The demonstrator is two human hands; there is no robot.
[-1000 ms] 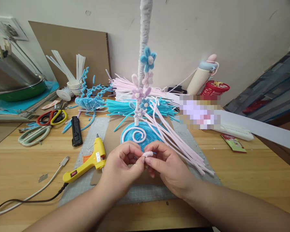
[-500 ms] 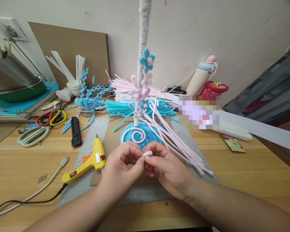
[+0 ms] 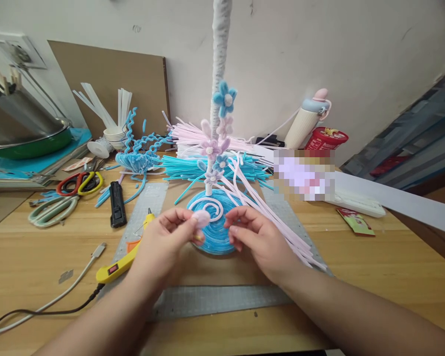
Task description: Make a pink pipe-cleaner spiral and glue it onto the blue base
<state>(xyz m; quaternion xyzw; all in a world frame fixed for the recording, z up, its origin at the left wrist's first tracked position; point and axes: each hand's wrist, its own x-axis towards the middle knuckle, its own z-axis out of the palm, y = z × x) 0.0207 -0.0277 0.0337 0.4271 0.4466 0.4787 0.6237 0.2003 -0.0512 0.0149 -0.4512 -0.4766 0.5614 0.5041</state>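
Between the thumb and forefinger of my left hand (image 3: 166,237) is a small pale pink fuzzy pipe-cleaner piece (image 3: 201,219), rounded in outline. My right hand (image 3: 261,242) hovers to its right, fingers curled but apart, holding nothing visible. Behind both hands lies a blue coiled pipe-cleaner base (image 3: 218,237) with a pale pink spiral (image 3: 219,207) on top. From its back rises a white wrapped stem (image 3: 219,49). Blue, pink and lilac fuzzy flowers, including a blue flower (image 3: 226,97), sit along the stem.
A yellow glue gun (image 3: 118,264) lies left, partly behind my left forearm. Scissors (image 3: 55,210) and a black cutter (image 3: 117,205) are beyond it. Pink pipe cleaners (image 3: 282,232) fan out right; a blue bundle (image 3: 185,169) lies behind. A grey cutting mat (image 3: 222,299) is underneath.
My hands have parted. My left hand has moved left with the pale pink piece, my right hand has let go and shifted slightly right, and more of the blue base shows between them.
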